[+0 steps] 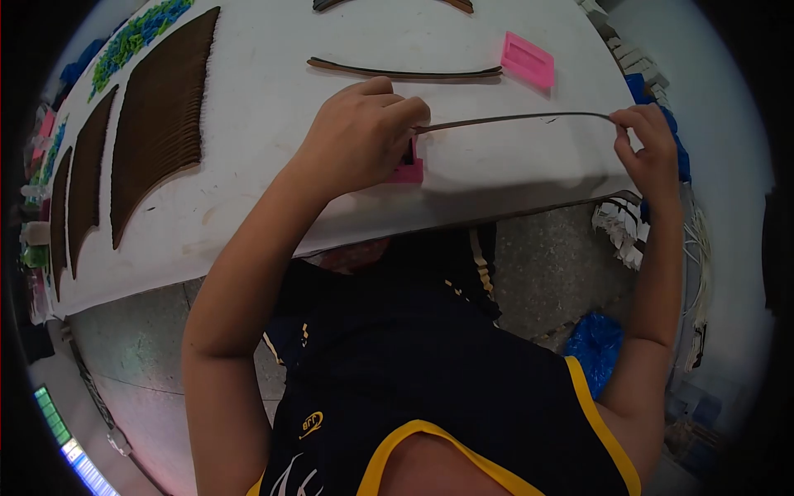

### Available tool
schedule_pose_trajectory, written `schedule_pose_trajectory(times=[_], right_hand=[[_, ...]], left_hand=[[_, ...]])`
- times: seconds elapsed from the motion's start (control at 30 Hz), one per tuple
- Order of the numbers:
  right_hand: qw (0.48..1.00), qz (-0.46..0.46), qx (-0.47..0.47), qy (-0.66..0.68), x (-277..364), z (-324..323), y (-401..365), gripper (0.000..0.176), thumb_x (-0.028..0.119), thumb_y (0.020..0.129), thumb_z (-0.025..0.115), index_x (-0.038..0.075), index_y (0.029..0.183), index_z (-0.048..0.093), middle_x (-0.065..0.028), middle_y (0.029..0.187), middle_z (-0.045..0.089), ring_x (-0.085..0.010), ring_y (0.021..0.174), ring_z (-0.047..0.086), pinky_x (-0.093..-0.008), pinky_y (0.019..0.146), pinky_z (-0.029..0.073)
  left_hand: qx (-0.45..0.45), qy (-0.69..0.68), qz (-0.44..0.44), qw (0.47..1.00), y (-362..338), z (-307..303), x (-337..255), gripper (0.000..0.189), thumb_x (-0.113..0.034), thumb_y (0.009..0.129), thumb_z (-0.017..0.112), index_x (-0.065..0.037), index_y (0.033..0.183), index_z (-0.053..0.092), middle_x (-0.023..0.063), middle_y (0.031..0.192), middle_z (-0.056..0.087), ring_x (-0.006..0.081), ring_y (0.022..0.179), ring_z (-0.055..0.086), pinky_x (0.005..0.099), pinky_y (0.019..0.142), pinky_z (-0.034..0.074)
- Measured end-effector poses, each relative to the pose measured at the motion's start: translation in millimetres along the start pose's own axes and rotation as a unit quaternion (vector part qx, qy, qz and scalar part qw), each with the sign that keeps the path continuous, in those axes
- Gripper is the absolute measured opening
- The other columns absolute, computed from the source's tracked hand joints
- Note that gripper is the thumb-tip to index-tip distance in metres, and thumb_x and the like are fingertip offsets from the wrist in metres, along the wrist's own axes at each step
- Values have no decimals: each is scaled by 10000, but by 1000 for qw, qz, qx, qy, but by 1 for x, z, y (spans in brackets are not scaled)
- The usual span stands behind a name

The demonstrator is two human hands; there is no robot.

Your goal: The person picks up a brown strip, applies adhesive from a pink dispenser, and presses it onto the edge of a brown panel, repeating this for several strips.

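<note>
The left hand (pixel 364 136) was over a small pink block (pixel 407 173) near the front edge of the white table (pixel 256 124), and its fingers gripped one end of a thin brown strip (pixel 513 121). Those fingers hid the tip of the strip, so how it met the block could not be told. The right hand (pixel 649 147) pinched the other end between its thumb and fingers, over by the right side of the table. The strip went across from one hand to the other, above the table, and bent down a little near the right hand. Behind it lay a curved strip (pixel 405 73), with its right end just beside a flat pink piece (pixel 528 62) that had a hollow in it. On the left side were a big brown stack (pixel 165 124), a narrower stack (pixel 89 178) and a thin stack (pixel 59 223), side by side. Behind the big stack was a heap of green and blue bits (pixel 136 41). A shiny blue bag (pixel 593 347) sat down low, near the right arm.
</note>
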State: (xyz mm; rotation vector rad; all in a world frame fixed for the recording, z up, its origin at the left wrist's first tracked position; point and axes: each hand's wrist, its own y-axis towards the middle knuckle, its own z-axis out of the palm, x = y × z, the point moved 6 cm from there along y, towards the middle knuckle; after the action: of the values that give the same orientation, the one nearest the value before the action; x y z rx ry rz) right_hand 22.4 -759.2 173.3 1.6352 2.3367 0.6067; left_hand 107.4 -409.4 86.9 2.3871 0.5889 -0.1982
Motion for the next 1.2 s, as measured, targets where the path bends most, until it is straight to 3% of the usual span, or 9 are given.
schedule_pose_trajectory(times=[0.33, 0.4, 0.53, 0.6, 0.9, 0.97, 1.0, 1.07, 1.2], right_hand=[[995, -59, -44, -62, 2, -56, 64, 207, -8, 935, 701, 50, 1132, 723, -61, 1079, 695, -199, 997, 685, -337, 843, 578], [996, -61, -37, -60, -9, -55, 69, 212, 9, 948, 687, 55, 1152, 719, -62, 1082, 695, -191, 1021, 683, -335, 870, 571], [989, 41, 73, 122, -29, -13, 60, 140, 18, 921, 638, 47, 1058, 651, -28, 989, 620, -137, 927, 600, -289, 844, 479], [969, 69, 132, 200, -28, 13, 54, 109, 9, 900, 612, 46, 1003, 619, -18, 954, 583, -122, 890, 560, -271, 831, 440], [777, 60, 208, 591, 40, 102, 40, 122, 72, 789, 585, 58, 907, 556, -26, 891, 497, -142, 832, 471, -268, 750, 385], [572, 127, 209, 783, 89, 110, 45, 149, 129, 806, 621, 53, 926, 576, -43, 899, 509, -164, 815, 452, -280, 749, 383], [571, 121, 213, 784, 108, 114, 49, 149, 129, 806, 621, 53, 926, 576, -43, 899, 509, -164, 815, 452, -280, 749, 383], [389, 119, 183, 895, 145, 120, 56, 256, 172, 834, 642, 36, 1051, 627, -50, 950, 533, -168, 837, 445, -290, 777, 387], [332, 117, 112, 929, 215, 147, 68, 395, 162, 839, 654, 31, 1212, 647, -59, 1035, 569, -170, 890, 468, -303, 825, 414]], left_hand=[[-13, -155, -100, 983, 20, -5, -7, 186, -31, 871, 734, -77, 1041, 674, 50, 843, 738, 222, 833, 680, 371, 721, 550], [128, -494, -286, 811, 12, -2, 4, 91, -49, 956, 715, -71, 1029, 665, 51, 847, 717, 129, 800, 677, 288, 701, 521], [87, -586, -276, 757, 0, -30, 17, 98, -16, 944, 696, -51, 1031, 669, 44, 896, 714, 102, 801, 646, 270, 705, 501], [69, -694, -294, 653, -14, -38, 23, 131, 15, 899, 707, -46, 1015, 695, 40, 860, 710, 107, 749, 632, 257, 687, 474], [-73, -777, -313, 541, -110, -81, 44, 150, 22, 932, 628, -58, 1051, 670, 39, 908, 680, 135, 788, 603, 286, 706, 458], [-105, -789, -294, 530, -136, -90, 48, 143, 22, 937, 626, -65, 1040, 675, 43, 905, 685, 135, 793, 607, 286, 699, 457], [-135, -791, -285, 523, -149, -97, 51, 140, 2, 947, 625, -71, 1060, 664, 47, 889, 665, 140, 803, 566, 291, 699, 435], [-169, -791, -275, 520, -174, -106, 51, 140, -19, 956, 623, -77, 1080, 652, 51, 873, 646, 144, 812, 526, 297, 699, 413], [-243, -778, -283, 506, -220, -113, 48, 157, -39, 968, 642, -105, 1110, 656, 61, 870, 642, 147, 808, 483, 292, 688, 395]])
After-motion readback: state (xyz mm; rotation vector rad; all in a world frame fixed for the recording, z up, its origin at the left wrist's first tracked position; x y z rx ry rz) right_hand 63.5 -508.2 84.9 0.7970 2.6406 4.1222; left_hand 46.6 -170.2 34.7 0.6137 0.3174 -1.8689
